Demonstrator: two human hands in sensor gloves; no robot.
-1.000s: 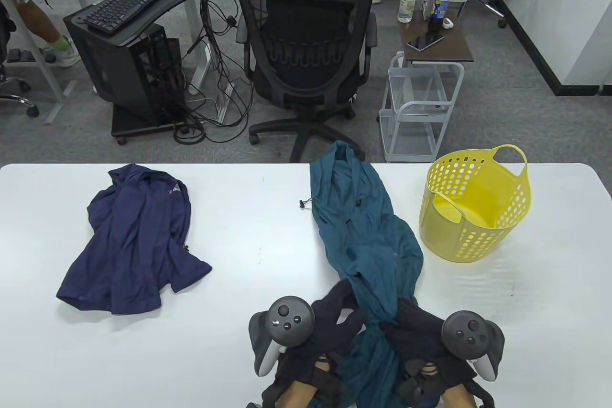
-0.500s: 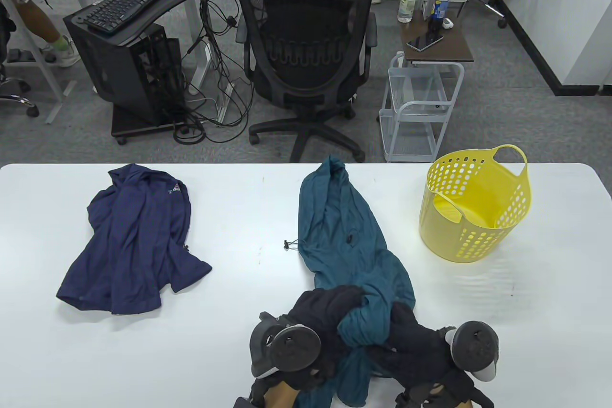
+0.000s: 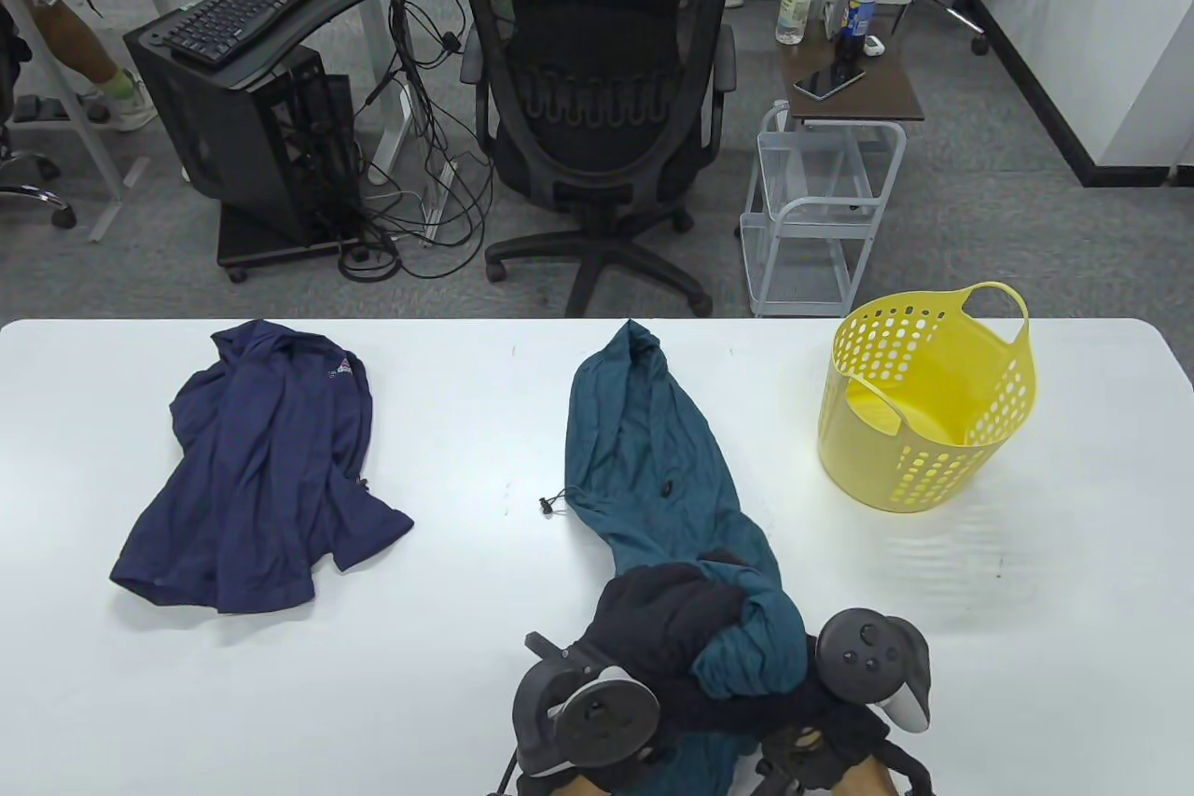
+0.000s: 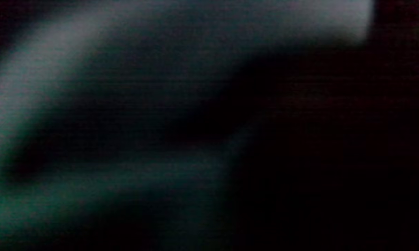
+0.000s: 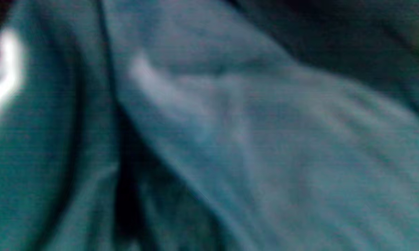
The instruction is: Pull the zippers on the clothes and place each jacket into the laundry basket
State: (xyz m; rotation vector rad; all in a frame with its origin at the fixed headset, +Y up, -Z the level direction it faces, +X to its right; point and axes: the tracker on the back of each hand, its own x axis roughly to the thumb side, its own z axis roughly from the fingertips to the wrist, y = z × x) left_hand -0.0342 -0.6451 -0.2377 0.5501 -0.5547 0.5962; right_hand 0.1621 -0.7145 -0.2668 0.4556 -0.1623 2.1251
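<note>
Fingers (image 3: 667,605) of both hands curl into the bunched teal jacket (image 3: 644,441).

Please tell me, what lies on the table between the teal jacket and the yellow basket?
Nothing lies there. In the table view, only bare white table separates the teal jacket from the yellow basket; they do not touch.
</note>
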